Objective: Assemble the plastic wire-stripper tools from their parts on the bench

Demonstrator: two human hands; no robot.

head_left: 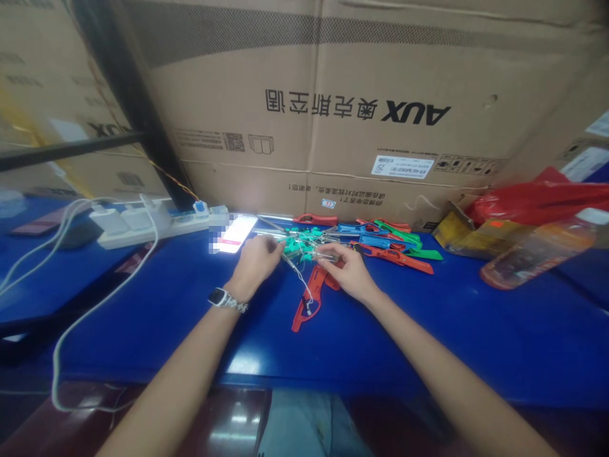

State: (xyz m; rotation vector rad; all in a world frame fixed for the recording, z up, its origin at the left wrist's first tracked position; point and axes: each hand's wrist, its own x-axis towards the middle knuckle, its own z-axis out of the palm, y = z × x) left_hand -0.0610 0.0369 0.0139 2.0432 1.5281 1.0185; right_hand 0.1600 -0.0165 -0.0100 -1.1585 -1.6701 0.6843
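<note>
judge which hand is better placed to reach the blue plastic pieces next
Probably the right hand: it lies nearer the blue plastic pieces, while the left hand is across the green parts. It does seem to hold a clear piece, though.

And here on the table, the heap of small parts sits between the left hand and the right hand! Left of the heap, a phone; beyond it, a power strip. One casing lies in front, more casings to the right. Farther right, a bottle; behind the heap, a carton.
</note>
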